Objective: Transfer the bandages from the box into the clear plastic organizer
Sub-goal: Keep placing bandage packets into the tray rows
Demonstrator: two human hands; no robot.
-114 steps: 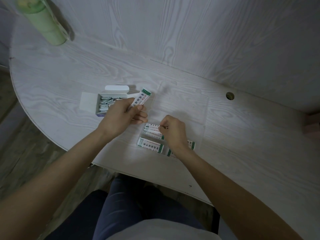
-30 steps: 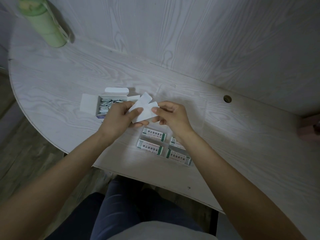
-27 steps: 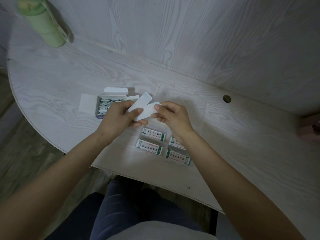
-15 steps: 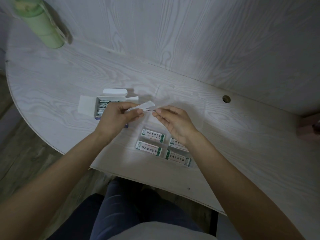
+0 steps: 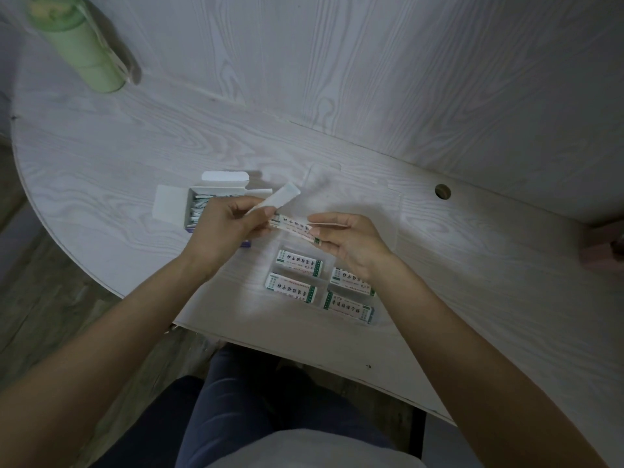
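Observation:
A small white box (image 5: 216, 190) with its flaps open lies on the table, with several wrapped bandages inside. My left hand (image 5: 226, 228) is just right of it and pinches a white bandage strip (image 5: 282, 196) that points up and right. A printed bandage (image 5: 297, 228) spans between both hands; my right hand (image 5: 347, 239) grips its right end. The clear plastic organizer (image 5: 398, 211) lies under and behind the hands. Several green-and-white bandages (image 5: 299, 263) lie flat in its near compartments, one partly hidden by my right wrist.
A green bottle (image 5: 81, 45) stands at the far left corner of the table. A round cable hole (image 5: 442, 191) is in the tabletop at the right. The table's curved front edge (image 5: 270, 349) runs just above my lap.
Both hands have turned the bandages over, so the printed face of one now shows between them. The hands have drifted slightly apart.

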